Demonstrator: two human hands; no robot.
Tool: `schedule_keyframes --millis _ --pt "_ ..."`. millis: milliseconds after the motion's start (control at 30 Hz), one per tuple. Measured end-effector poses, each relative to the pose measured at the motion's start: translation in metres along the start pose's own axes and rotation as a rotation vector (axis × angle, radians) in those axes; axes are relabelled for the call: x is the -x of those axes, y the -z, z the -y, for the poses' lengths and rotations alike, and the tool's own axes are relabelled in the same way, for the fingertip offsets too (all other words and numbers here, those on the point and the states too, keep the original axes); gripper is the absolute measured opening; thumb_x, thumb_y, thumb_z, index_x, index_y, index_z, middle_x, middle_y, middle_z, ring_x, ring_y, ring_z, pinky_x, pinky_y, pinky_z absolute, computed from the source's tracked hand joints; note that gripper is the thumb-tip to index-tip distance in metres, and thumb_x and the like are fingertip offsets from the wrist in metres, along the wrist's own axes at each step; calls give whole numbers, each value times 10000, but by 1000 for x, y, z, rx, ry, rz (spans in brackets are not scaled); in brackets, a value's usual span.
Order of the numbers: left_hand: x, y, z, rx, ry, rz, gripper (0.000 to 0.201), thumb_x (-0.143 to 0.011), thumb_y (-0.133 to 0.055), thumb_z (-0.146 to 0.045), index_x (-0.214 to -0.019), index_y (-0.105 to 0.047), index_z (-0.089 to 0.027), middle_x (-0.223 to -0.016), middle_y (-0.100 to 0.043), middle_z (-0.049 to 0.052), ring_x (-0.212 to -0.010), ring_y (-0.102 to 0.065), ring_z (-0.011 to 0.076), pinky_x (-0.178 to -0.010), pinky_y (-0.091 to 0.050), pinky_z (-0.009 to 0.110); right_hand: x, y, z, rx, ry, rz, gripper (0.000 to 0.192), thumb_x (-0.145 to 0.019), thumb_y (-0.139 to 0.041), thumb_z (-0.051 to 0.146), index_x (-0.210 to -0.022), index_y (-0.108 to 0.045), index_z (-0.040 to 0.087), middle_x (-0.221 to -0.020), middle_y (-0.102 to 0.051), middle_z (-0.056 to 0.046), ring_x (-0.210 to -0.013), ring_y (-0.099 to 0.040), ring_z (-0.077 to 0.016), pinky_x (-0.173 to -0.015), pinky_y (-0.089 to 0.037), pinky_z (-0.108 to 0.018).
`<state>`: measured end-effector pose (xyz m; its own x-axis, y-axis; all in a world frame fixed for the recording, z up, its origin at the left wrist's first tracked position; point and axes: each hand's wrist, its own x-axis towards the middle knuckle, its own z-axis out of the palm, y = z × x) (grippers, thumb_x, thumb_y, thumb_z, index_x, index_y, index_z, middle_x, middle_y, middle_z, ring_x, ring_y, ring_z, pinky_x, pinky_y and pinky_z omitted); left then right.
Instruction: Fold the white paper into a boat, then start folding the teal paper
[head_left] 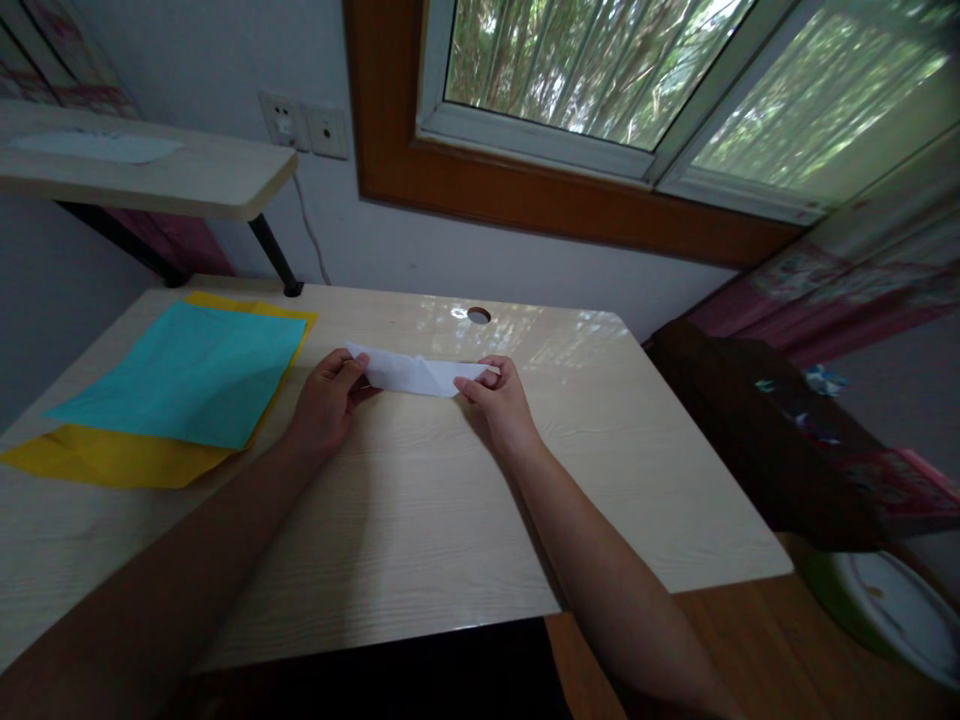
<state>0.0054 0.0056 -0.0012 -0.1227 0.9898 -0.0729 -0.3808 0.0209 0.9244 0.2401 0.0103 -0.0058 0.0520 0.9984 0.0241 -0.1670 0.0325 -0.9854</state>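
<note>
A folded white paper (417,372), long and narrow with creases in the middle, lies low over the pale wooden desk (420,500). My left hand (328,400) pinches its left end between thumb and fingers. At the paper's right end my right hand (499,395) grips it the same way. Both forearms reach in from the bottom of the head view.
A teal sheet (187,375) lies on a yellow sheet (112,455) at the desk's left. A cable hole (478,315) sits near the far edge. A raised shelf (150,170) stands at the back left, a dark chair (757,430) to the right, a window above.
</note>
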Motion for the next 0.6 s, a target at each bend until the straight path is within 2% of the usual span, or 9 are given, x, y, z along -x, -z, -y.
schedule_keyframes --millis 167,267,400,600 --pt "7 -8 4 -18 87 126 385 -710 -854 -379 -979 -682 -164 -1021 -731 58 -911 -695 186 -830 -596 331 0 -1 -1 -20 19 -6 526 -645 -819 326 -1011 -444 282 -706 -619 86 -608 -550 -115 -593 -416 -243" --pt "10 -9 6 -88 152 186 390 -687 -875 -395 -934 -724 -134 -941 -757 88 -817 -708 203 -796 -589 352 3 -3 -2 -31 32 45 516 -655 -825 323 -1021 -464 278 -695 -597 96 -601 -538 -105 -597 -422 -236" --pt "11 -6 9 -136 132 169 338 -700 -861 -426 -841 -740 -143 -759 -746 71 -684 -685 197 -704 -560 336 6 -4 -2 -17 17 90 513 -659 -837 338 -1035 -494 273 -636 -526 113 -561 -492 -98 -559 -390 -225" --pt "8 -4 11 -109 129 132 323 -723 -848 -422 -851 -750 -143 -747 -749 69 -677 -690 191 -696 -556 321 6 -7 -2 -24 10 82 501 -640 -857 366 -1004 -527 264 -638 -526 103 -572 -495 -104 -572 -408 -236"
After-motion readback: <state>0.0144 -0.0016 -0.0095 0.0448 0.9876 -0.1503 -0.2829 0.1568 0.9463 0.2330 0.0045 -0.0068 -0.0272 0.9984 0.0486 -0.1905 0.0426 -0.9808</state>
